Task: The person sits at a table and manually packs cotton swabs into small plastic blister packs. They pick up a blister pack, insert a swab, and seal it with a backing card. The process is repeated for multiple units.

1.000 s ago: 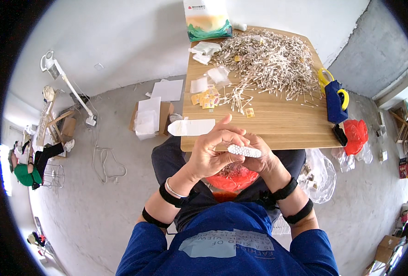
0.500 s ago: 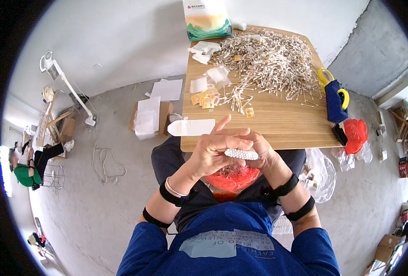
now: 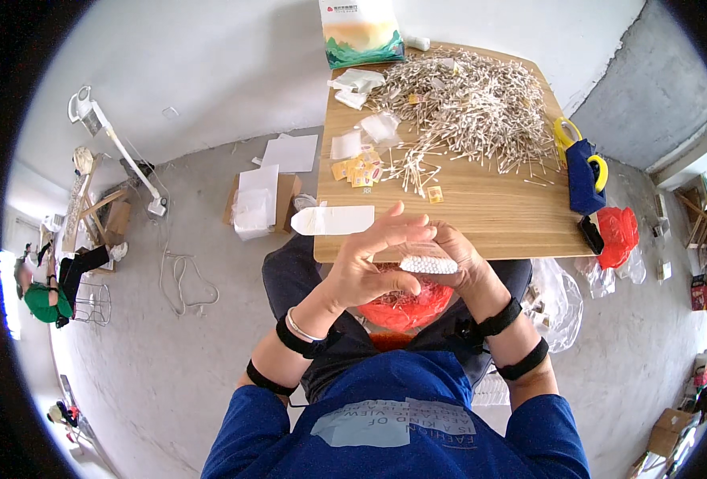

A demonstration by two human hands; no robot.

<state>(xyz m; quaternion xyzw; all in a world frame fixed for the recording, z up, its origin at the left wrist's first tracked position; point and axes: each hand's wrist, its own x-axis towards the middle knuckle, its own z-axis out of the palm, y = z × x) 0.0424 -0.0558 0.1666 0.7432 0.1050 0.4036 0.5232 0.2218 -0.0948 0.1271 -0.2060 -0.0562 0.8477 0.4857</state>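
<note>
A tight bundle of cotton swabs point(image 3: 429, 265), its white tips showing, lies in my right hand point(image 3: 464, 257) just past the table's near edge. My right fingers are closed around its right side. On the bundle's left, my left hand point(image 3: 369, 257) has thumb and fingers spread apart, the fingertips close to the bundle and the right fingers. Below both hands sits a red plastic bag point(image 3: 405, 307) between my legs, with swabs in it. A white card strip point(image 3: 335, 220) with a pointed end lies at the table's near left corner.
A big heap of loose swabs point(image 3: 473, 104) covers the back of the wooden table point(image 3: 497, 215). Small yellow labels point(image 3: 357, 171) and clear bags point(image 3: 347, 145) lie left. A blue tape dispenser point(image 3: 583, 177) stands at the right edge. Another person point(image 3: 42, 299) sits far left.
My left hand has opened away from the bundle, its fingers spreading. The bundle has shifted slightly right and tilted, and stays in my right hand.
</note>
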